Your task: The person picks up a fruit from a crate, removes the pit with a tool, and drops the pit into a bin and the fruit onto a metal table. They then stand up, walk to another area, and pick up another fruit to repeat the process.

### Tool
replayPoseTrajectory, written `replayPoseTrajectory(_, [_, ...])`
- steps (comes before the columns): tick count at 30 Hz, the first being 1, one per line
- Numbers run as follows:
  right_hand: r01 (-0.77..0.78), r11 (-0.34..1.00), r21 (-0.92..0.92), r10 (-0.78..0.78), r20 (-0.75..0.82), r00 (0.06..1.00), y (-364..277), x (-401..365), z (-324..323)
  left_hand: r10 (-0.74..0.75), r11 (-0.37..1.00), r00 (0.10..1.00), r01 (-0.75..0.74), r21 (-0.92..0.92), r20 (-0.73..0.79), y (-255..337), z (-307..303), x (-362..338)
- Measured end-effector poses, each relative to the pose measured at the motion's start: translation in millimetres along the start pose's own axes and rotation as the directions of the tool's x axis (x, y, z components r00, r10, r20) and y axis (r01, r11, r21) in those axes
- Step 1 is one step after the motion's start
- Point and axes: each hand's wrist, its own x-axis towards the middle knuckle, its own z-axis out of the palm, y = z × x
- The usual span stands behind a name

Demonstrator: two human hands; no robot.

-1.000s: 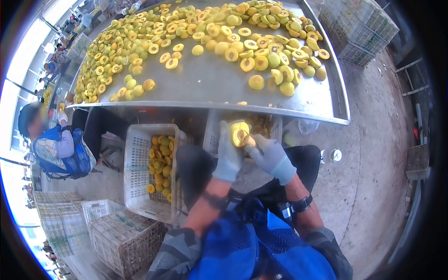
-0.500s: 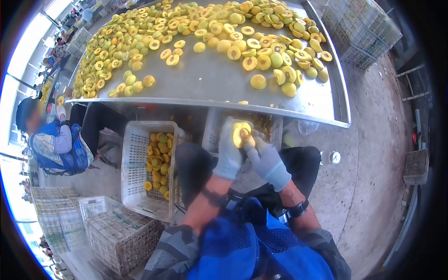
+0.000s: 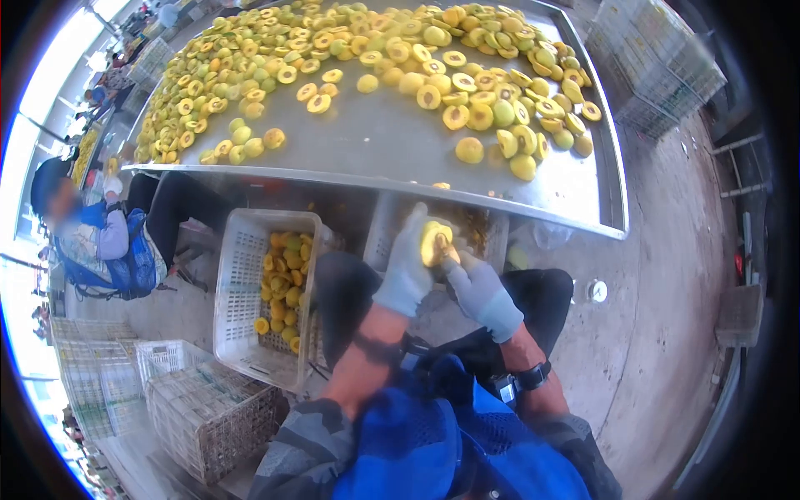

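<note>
My left hand (image 3: 407,265), in a pale work glove, grips a halved yellow peach (image 3: 432,241) above my lap, its cut side turned toward my right. My right hand (image 3: 485,293), gloved too, is closed, with its fingertips against the cut face where a brownish spot shows. Whether those fingers hold a pit or a small tool is too blurred to tell. Just beyond both hands, a white crate (image 3: 379,233) stands under the table's edge, partly hidden by them.
A metal table (image 3: 350,137) with a raised rim bears many halved peaches (image 3: 225,92). To my left stands a white crate (image 3: 229,300) partly filled with peach halves (image 3: 283,287). Stacked crates (image 3: 212,408) lie behind it. A seated person (image 3: 117,242) is further left.
The view has shifted slightly. The peach half has turned a little in my left hand, and my right fingertips remain at its cut face.
</note>
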Motion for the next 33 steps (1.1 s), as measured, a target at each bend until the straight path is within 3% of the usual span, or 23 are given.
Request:
replayPoseTrajectory(1, [-0.064, 0.996, 0.057, 0.064, 0.014, 0.998, 0.1, 0.0, -2.8, 0.067, 0.987, 0.997, -0.071, -0.142, -0.031, 0.4, 17.3, -10.1])
replayPoseTrajectory(2, [-0.12, 0.986, 0.113, 0.115, 0.051, 0.992, 0.1, 3.3, -1.7, 0.12, 0.98, 0.993, -0.117, -0.162, 0.007, -4.6, 15.2, -8.8])
replayPoseTrajectory(4, [-0.146, 0.96, 0.238, 0.128, 0.088, 0.988, 11.6, 5.8, 2.3, 0.324, 0.946, 0.945, -0.323, 0.026, -0.048, -19.3, 17.2, -19.1])
replayPoseTrajectory(5, [-0.097, 0.973, 0.211, 0.083, 0.077, 0.994, 4.5, 3.8, 4.5, 0.346, 0.938, 0.935, -0.341, 0.064, -0.075, -22.4, 16.5, -14.7])
replayPoseTrajectory(6, [-0.046, 0.98, 0.193, 0.034, 0.068, 0.997, -2.1, 1.6, 6.2, 0.479, 0.876, 0.875, -0.471, 0.1, -0.068, -43.4, 3.6, 3.3])
replayPoseTrajectory(8, [0.087, 0.989, 0.117, -0.093, 0.047, 0.995, 21.2, 6.8, 9.4, 0.52, 0.853, 0.844, -0.522, 0.019, -0.132, -40.8, 16.8, -2.5])
replayPoseTrajectory(10, [0.103, 0.991, 0.086, -0.109, 0.069, 0.992, 19.1, 7.4, 11.7, 0.552, 0.832, 0.809, -0.551, 0.065, -0.203, -37.3, 19.7, -1.6])
replayPoseTrajectory(11, [0.047, 0.993, 0.111, -0.059, 0.104, 0.993, 17.4, 8.0, 12.6, 0.643, 0.766, 0.725, -0.62, 0.17, -0.248, -42.2, 16.8, 9.1])
replayPoseTrajectory(12, [-0.012, 0.992, 0.127, -0.004, 0.13, 0.992, 16.5, 8.1, 12.9, 0.594, 0.804, 0.745, -0.56, 0.199, -0.304, -33.5, 21.6, 3.2])
replayPoseTrajectory(14, [0.186, 0.982, 0.034, -0.189, 0.109, 0.976, 23.0, 3.5, 17.7, 0.502, 0.858, 0.832, -0.445, 0.255, -0.236, -17.6, 16.1, -7.1])
replayPoseTrajectory(15, [0.204, 0.979, 0.028, -0.206, 0.075, 0.976, 26.5, 0.2, 20.2, 0.462, 0.87, 0.865, -0.4, 0.289, -0.193, -8.7, 13.0, -12.2])
replayPoseTrajectory(17, [0.127, 0.984, 0.128, -0.141, 0.108, 0.984, 27.1, -3.3, 20.7, 0.359, 0.883, 0.927, -0.302, 0.36, -0.104, 6.7, 5.7, -21.8])
replayPoseTrajectory(20, [-0.214, 0.875, 0.435, 0.044, 0.37, 0.928, 0.8, -13.0, 12.5, 0.503, 0.615, 0.862, -0.305, 0.727, -0.064, -5.8, -11.1, 8.0])
replayPoseTrajectory(21, [-0.353, 0.772, 0.528, 0.085, 0.465, 0.881, -5.4, -13.3, 14.4, 0.43, 0.663, 0.903, -0.31, 0.682, -0.007, -3.9, -15.7, 11.2])
replayPoseTrajectory(24, [-0.496, 0.511, 0.702, 0.091, 0.529, 0.843, 23.2, 8.3, 6.0, 0.677, 0.703, 0.735, -0.658, 0.27, 0.031, -10.4, -5.3, -4.0])
replayPoseTrajectory(25, [-0.462, 0.579, 0.672, 0.127, 0.485, 0.865, 30.1, 13.2, 3.3, 0.786, 0.566, 0.619, -0.715, 0.41, -0.004, -10.4, 4.4, -18.0])
replayPoseTrajectory(27, [-0.259, 0.77, 0.584, 0.215, 0.144, 0.966, 13.5, 0.0, 25.9, 0.735, 0.64, 0.677, -0.673, 0.37, -0.038, -11.0, 4.0, -20.9])
replayPoseTrajectory(29, [-0.366, 0.762, 0.534, 0.144, 0.412, 0.9, 22.6, 7.3, 4.0, 0.622, 0.757, 0.778, -0.567, 0.324, -0.091, 3.3, 6.2, -33.9])
replayPoseTrajectory(31, [-0.609, 0.52, 0.599, -0.165, 0.77, 0.617, 79.1, 43.3, -20.0, 0.628, 0.754, 0.768, -0.561, 0.342, -0.127, 6.5, 6.4, -30.1])
replayPoseTrajectory(32, [-0.738, 0.396, 0.547, -0.354, 0.832, 0.427, 93.9, 53.2, -20.7, 0.629, 0.754, 0.764, -0.554, 0.354, -0.146, 8.1, 5.0, -29.0])
replayPoseTrajectory(33, [-0.731, 0.422, 0.537, -0.354, 0.84, 0.412, 72.9, 47.1, -14.1, 0.618, 0.756, 0.777, -0.544, 0.363, -0.122, 13.8, 4.4, -32.3])
